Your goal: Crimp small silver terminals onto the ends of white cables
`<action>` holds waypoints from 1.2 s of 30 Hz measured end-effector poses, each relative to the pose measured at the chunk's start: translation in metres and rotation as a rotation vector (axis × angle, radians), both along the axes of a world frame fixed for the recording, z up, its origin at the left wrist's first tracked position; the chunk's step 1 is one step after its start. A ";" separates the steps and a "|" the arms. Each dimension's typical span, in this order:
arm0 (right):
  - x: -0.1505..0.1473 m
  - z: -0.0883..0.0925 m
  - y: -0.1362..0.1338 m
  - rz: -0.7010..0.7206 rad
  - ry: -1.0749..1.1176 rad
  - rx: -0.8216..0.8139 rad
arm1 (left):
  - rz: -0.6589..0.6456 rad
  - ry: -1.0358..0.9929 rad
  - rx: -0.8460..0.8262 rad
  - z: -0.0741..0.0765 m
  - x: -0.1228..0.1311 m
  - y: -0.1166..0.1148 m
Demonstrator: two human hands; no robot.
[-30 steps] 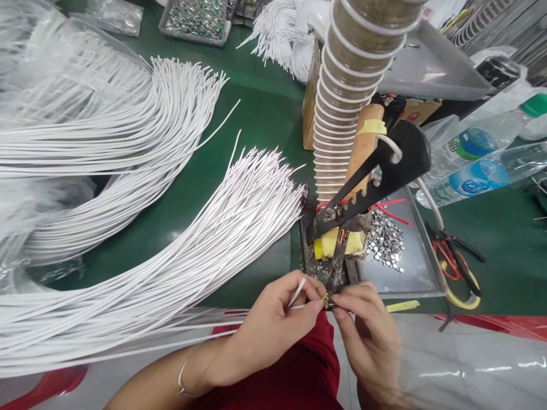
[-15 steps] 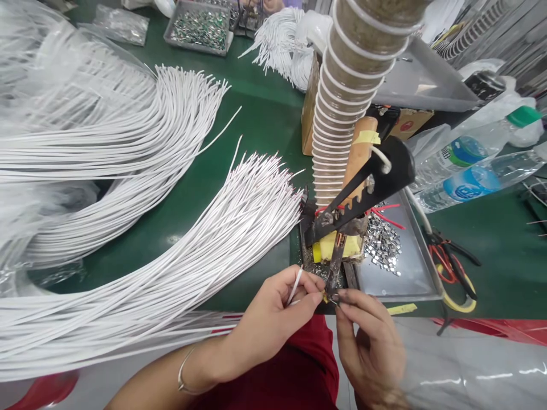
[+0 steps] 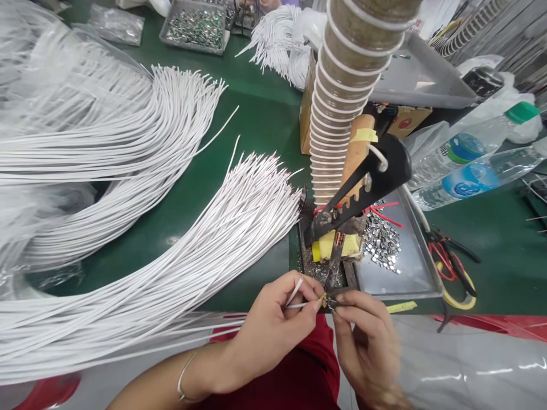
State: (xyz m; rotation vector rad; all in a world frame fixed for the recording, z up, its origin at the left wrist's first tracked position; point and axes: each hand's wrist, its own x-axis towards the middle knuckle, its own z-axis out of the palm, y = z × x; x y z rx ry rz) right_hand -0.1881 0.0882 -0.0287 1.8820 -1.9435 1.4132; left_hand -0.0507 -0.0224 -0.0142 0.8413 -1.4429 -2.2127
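Note:
Just below the dark tip [image 3: 334, 267] of a soldering iron [image 3: 361, 154] clamped in a black stand [image 3: 356, 196], my two hands meet. My left hand [image 3: 277, 319] is closed in a pinch on a white wire [image 3: 294, 290], whose short length shows between thumb and fingers. A yellowish bit lies at its fingertips, too small to name. The fingertips of my right hand [image 3: 367, 336] are pinched on a small metal piece [image 3: 331, 304], mostly hidden, right beside the left fingertips and the iron's end.
A thick bundle of white wires [image 3: 205, 233] lies left, another [image 3: 171, 125] behind it. A ribbed hose [image 3: 342, 97] hangs above the iron. At right are a metal tray [image 3: 416, 276] with small metal pieces [image 3: 382, 242], pliers [image 3: 457, 265] and water bottles [image 3: 474, 182].
My left hand has turned slightly, and more of the white wire shows between its fingers. Both hands stay together under the iron's tip. The view has shifted a little.

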 end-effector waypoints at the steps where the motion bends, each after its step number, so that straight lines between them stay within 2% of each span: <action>1: -0.001 0.001 0.000 0.012 -0.010 -0.006 | -0.004 -0.009 0.000 0.000 0.000 0.001; 6: -0.007 0.001 0.006 -0.048 -0.043 0.059 | -0.021 -0.011 -0.027 -0.003 -0.001 0.010; 10: -0.009 0.000 0.012 -0.032 -0.103 0.150 | -0.030 -0.009 -0.106 -0.007 0.000 0.012; 23: -0.002 -0.010 0.002 -0.030 -0.008 0.021 | 0.033 -0.008 -0.155 0.004 0.002 0.000; 27: -0.003 -0.009 0.003 0.008 -0.090 0.017 | 0.040 -0.013 -0.162 0.005 0.002 0.003; 32: -0.005 -0.004 0.009 0.000 -0.134 0.024 | -0.018 -0.018 -0.215 -0.004 0.004 0.010; 36: -0.006 0.000 0.013 0.076 -0.239 0.187 | -0.186 -0.012 -0.398 -0.010 0.006 0.015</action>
